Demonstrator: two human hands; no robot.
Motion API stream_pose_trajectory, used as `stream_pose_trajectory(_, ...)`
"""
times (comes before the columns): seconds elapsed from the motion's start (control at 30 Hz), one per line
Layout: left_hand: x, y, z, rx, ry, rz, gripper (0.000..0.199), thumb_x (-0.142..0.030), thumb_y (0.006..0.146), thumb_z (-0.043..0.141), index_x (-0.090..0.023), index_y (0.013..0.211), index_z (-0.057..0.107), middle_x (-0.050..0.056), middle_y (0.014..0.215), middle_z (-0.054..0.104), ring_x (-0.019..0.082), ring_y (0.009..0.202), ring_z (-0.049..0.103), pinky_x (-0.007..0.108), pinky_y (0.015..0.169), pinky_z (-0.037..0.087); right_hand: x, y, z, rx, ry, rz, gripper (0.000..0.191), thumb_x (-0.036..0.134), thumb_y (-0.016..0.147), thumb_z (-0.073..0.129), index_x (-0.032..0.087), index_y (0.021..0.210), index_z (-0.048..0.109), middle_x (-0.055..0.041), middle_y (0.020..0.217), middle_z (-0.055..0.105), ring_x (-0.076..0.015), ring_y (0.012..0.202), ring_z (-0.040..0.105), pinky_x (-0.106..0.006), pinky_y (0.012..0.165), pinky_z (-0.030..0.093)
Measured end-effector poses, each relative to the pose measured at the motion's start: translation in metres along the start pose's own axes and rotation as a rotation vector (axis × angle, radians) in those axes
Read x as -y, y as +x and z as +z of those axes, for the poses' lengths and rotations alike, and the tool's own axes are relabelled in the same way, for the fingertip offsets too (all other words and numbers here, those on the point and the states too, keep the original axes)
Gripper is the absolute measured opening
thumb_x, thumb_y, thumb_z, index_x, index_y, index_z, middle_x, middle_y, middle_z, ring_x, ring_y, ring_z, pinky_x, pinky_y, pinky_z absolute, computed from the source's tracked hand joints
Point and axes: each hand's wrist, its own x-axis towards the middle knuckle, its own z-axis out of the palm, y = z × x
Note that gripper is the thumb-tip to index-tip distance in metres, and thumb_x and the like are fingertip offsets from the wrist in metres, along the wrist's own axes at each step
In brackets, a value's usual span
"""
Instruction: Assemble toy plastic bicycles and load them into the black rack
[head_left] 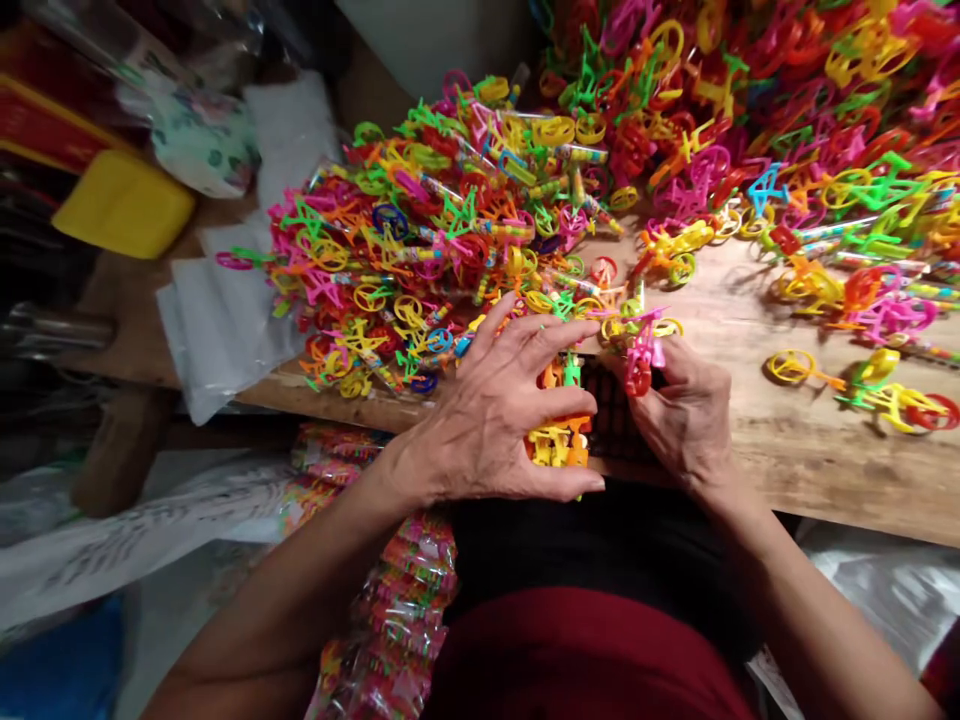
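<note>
My left hand (510, 410) lies with its fingers spread over a dark slotted holder (611, 410) at the wooden table's front edge. Yellow, orange and green plastic toy pieces (559, 440) sit in the holder, partly under that hand. Just right of it, my right hand (679, 410) is closed on a pink and red plastic toy (643, 360), which stands up from its fingertips. Beyond my left hand spreads a heap of small bright toys (450, 220), some with clear tubes of coloured bits.
A larger pile of similar toys (750, 120) covers the back right of the wooden table (750, 450). Clear bags (225, 330) and a yellow object (124, 205) lie at the left. A strip of filled packets (405, 600) hangs below the edge.
</note>
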Motion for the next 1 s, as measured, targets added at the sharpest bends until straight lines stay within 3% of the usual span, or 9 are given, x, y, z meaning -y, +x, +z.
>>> stream_pose_trajectory(0.1, 0.0, -0.001, 0.001, -0.015, -0.003, 0.002, 0.046, -0.065, 0.08, 0.071, -0.026, 0.104, 0.076, 0.011, 0.154, 0.05, 0.033, 0.14, 0.049, 0.065, 0.127, 0.015, -0.001, -0.002, 0.003, 0.009, 0.028, -0.044, 0.017, 0.021, 0.093, 0.056, 0.021, 0.083, 0.07, -0.0011, 0.069, 0.06, -0.0171, 0.07, 0.055, -0.029, 0.066, 0.044)
stream_pose_trajectory(0.33, 0.0, -0.001, 0.001, -0.014, -0.011, 0.017, 0.047, -0.066, 0.082, 0.069, -0.025, 0.103, 0.075, 0.014, 0.159, 0.044, 0.033, 0.142, 0.047, 0.065, 0.126, 0.013, 0.001, -0.006, 0.009, -0.015, -0.167, -0.212, 0.017, 0.012, 0.088, 0.057, 0.02, 0.074, 0.062, -0.0004, 0.066, 0.058, -0.0159, 0.064, 0.049, -0.027, 0.058, 0.038)
stream_pose_trajectory(0.57, 0.0, -0.002, 0.003, -0.022, -0.004, 0.035, 0.046, -0.065, 0.083, 0.068, -0.025, 0.106, 0.072, 0.014, 0.159, 0.045, 0.033, 0.142, 0.047, 0.065, 0.126, 0.015, -0.002, -0.006, 0.012, -0.016, -0.263, -0.327, 0.018, 0.008, 0.086, 0.054, 0.021, 0.075, 0.058, -0.0011, 0.067, 0.06, -0.0188, 0.066, 0.049, -0.031, 0.063, 0.039)
stream_pose_trajectory(0.7, -0.001, -0.002, 0.0, -0.061, -0.058, 0.009, 0.064, -0.068, 0.079, 0.071, -0.019, 0.118, 0.061, 0.018, 0.153, 0.052, 0.032, 0.141, 0.05, 0.061, 0.129, 0.014, -0.005, -0.008, 0.018, -0.029, -0.279, -0.353, 0.018, 0.006, 0.088, 0.05, 0.019, 0.084, 0.062, -0.0031, 0.072, 0.064, -0.0195, 0.069, 0.051, -0.032, 0.066, 0.041)
stream_pose_trajectory(0.83, -0.004, 0.004, -0.011, -0.001, -0.088, -0.028, 0.091, -0.076, 0.08, 0.066, -0.016, 0.145, 0.046, 0.019, 0.156, 0.048, 0.033, 0.147, 0.044, 0.059, 0.129, 0.016, -0.007, -0.011, 0.023, -0.032, -0.27, -0.348, 0.019, 0.007, 0.09, 0.049, 0.019, 0.095, 0.063, -0.0059, 0.082, 0.068, -0.0215, 0.076, 0.055, -0.033, 0.073, 0.046)
stream_pose_trajectory(0.93, -0.004, 0.013, -0.014, -0.033, 0.012, -0.065, 0.067, -0.059, 0.094, 0.058, -0.02, 0.148, 0.048, 0.013, 0.16, 0.044, 0.033, 0.155, 0.031, 0.061, 0.129, 0.014, -0.007, -0.014, 0.024, -0.029, -0.256, -0.335, 0.017, 0.009, 0.09, 0.049, 0.019, 0.094, 0.062, -0.0075, 0.086, 0.066, -0.0224, 0.081, 0.057, -0.034, 0.074, 0.048)
stream_pose_trajectory(1.0, 0.0, 0.019, -0.011, -0.071, 0.012, -0.058, 0.048, -0.038, 0.102, 0.049, -0.017, 0.146, 0.051, 0.013, 0.157, 0.049, 0.027, 0.153, 0.036, 0.054, 0.129, 0.021, -0.006, -0.015, 0.024, -0.027, -0.233, -0.32, 0.017, 0.009, 0.09, 0.049, 0.019, 0.095, 0.062, -0.0091, 0.091, 0.066, -0.0225, 0.085, 0.059, -0.033, 0.075, 0.05)
